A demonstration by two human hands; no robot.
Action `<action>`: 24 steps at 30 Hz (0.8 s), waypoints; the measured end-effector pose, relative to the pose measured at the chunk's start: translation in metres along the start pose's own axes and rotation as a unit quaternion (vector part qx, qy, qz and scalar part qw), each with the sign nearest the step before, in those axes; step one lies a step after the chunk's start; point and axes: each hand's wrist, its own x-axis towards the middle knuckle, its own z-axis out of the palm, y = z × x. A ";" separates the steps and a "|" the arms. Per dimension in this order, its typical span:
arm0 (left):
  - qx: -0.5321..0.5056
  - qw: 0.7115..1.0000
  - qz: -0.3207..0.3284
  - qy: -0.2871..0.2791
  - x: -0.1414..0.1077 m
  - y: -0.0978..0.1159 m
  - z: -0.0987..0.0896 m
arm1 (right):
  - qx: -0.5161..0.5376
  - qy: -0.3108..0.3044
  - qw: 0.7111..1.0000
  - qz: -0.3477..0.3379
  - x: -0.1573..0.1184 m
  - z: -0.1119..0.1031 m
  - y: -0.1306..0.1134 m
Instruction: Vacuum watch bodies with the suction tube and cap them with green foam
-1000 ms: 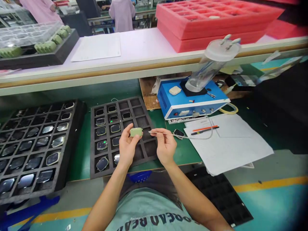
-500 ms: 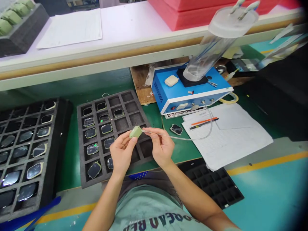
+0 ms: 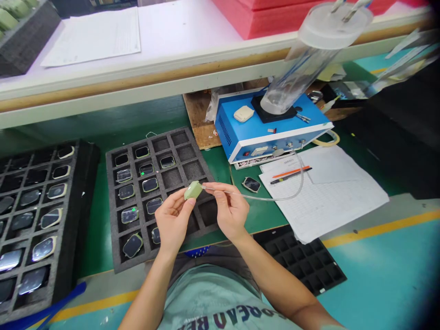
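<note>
The left hand [image 3: 173,221] curls its fingers closed around a pale green block [image 3: 193,190], raising it over the grey foam tray [image 3: 178,137], while the right hand [image 3: 231,213] pinches a thin clear tube [image 3: 268,198] at the block's end, its slack looping back to a blue bench unit [image 3: 227,135] beyond the tray. Right of the tray, papers [image 3: 330,197] lie on a green bench mat [image 3: 220,172]; left of it sits a second foam tray [image 3: 87,156] of dark-faced parts, and behind it a white shelf [image 3: 137,80] carries pink foam trays [image 3: 261,23].
</note>
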 end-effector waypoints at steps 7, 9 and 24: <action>0.003 1.000 0.002 -0.004 0.000 0.000 0.000 | -0.002 0.003 1.000 0.003 0.000 0.000 0.000; 0.007 1.000 0.002 -0.003 0.000 0.000 -0.001 | -0.005 0.004 1.000 0.005 0.000 0.000 0.000; 0.014 1.000 -0.001 -0.001 0.000 0.001 0.000 | -0.004 0.000 1.000 0.006 0.000 0.000 0.000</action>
